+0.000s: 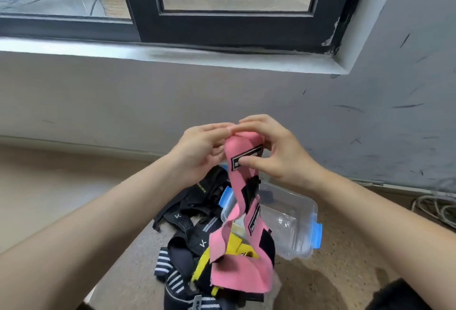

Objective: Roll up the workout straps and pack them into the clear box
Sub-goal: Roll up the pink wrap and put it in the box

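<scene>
In the head view, both hands are meeting at the top end of a pink workout strap [243, 270], held up in front of the grey wall [123, 100]. The left hand [203, 153] is curling its fingers in and pinching the strap's upper edge from the left side. The right hand [280, 153] is arching over the same end, its fingers hooking behind the fabric while its thumb [248, 161] is pressing flat on a black rectangular label [256, 152] sewn on the front. Neither hand is spread wide; both are closing round the strap's top.

The strap's long axis is running nearly straight down from the hands. It is twisting as it is hanging, showing a black fastening patch and a second label [255, 221] lower down, and its bottom end is folding over onto the heap below.

The clear box [291, 226], with blue clips on its sides, is lying on the speckled floor [333, 272] just behind and right of the hanging strap. Left of it, black straps [190, 213], a yellow strap [235, 244] and striped wraps [170, 277] are lying tangled together. Pale cables [441, 208] are coiling by the wall at far right.
</scene>
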`<state>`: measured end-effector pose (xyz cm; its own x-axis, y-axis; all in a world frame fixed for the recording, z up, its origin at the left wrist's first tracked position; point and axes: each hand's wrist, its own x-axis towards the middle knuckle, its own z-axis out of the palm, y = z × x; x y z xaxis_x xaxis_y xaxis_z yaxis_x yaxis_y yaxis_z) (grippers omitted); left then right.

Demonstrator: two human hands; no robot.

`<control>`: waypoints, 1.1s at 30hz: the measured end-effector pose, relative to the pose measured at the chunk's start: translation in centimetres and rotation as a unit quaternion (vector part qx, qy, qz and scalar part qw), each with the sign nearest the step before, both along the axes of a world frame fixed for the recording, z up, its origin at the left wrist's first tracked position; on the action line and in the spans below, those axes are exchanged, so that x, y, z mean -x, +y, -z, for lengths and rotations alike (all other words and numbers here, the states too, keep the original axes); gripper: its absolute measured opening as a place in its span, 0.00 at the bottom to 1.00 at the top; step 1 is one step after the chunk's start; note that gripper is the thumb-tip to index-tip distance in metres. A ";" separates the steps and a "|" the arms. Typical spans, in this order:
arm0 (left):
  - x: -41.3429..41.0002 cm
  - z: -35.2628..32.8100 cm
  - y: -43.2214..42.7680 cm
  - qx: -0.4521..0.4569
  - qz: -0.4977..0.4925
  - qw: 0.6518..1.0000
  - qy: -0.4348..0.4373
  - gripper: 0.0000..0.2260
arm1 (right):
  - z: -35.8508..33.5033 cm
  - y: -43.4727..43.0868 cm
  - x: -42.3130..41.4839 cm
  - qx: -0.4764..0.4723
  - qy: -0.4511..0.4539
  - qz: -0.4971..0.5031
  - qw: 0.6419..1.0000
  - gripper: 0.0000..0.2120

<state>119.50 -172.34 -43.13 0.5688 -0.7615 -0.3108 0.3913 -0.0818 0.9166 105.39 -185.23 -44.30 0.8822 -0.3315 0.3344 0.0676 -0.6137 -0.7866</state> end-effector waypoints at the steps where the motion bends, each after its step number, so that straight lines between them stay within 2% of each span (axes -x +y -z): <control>1: -0.3 0.2 -0.3 -0.002 0.006 0.999 0.034 0.09 | 0.0 -0.3 -0.1 0.026 0.009 -0.001 1.000 0.29; 4: -0.6 0.5 -1.0 -0.015 0.056 0.994 0.093 0.09 | -0.1 -1.3 -0.2 0.055 0.005 0.007 0.998 0.26; 7: -0.5 0.3 -1.6 -0.029 0.097 0.994 0.047 0.07 | -0.2 -2.2 0.1 0.073 -0.013 0.039 0.997 0.19; 9: -0.3 -0.2 -1.7 -0.047 0.115 0.992 -0.012 0.10 | -0.4 -2.4 0.3 0.075 -0.006 0.058 0.995 0.15; 11: 0.1 -0.4 -1.2 -0.066 0.126 0.984 -0.108 0.12 | -0.6 -2.3 0.6 0.058 0.012 0.072 0.996 0.11; 14: 0.9 -0.6 0.0 -0.023 0.129 0.959 -0.252 0.09 | -1.1 -2.3 1.0 0.005 0.057 0.057 0.997 0.09; 17: 1.3 -1.1 1.1 0.000 0.120 0.941 -0.316 0.09 | -1.6 -1.7 1.4 -0.038 0.079 0.028 0.996 0.10; 22: 2.6 -1.6 1.4 -0.005 0.057 0.957 -0.283 0.07 | -1.9 -0.9 2.0 -0.087 0.047 0.031 0.995 0.17; 25: 2.8 -1.8 1.0 -0.012 0.009 0.965 -0.261 0.08 | -2.1 -1.1 2.5 -0.107 0.027 0.013 0.994 0.29; 27: 2.9 -2.1 0.8 -0.009 -0.006 0.977 -0.212 0.09 | -2.0 -1.0 2.9 -0.103 0.027 -0.021 0.994 0.32; 30: 3.3 -2.8 0.6 -0.008 -0.005 0.993 -0.118 0.08 | -1.4 -0.8 2.9 -0.050 0.009 -0.009 0.999 0.31; 33: 3.5 -3.2 0.4 -0.039 0.009 0.993 -0.107 0.08 | -1.5 -1.1 3.1 -0.063 -0.026 0.011 0.998 0.22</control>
<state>115.97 -171.97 -39.91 0.6151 -0.7503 -0.2423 0.1857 -0.1608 0.9694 102.29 -186.30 -42.84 0.8562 -0.3933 0.3350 0.0982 -0.5128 -0.8529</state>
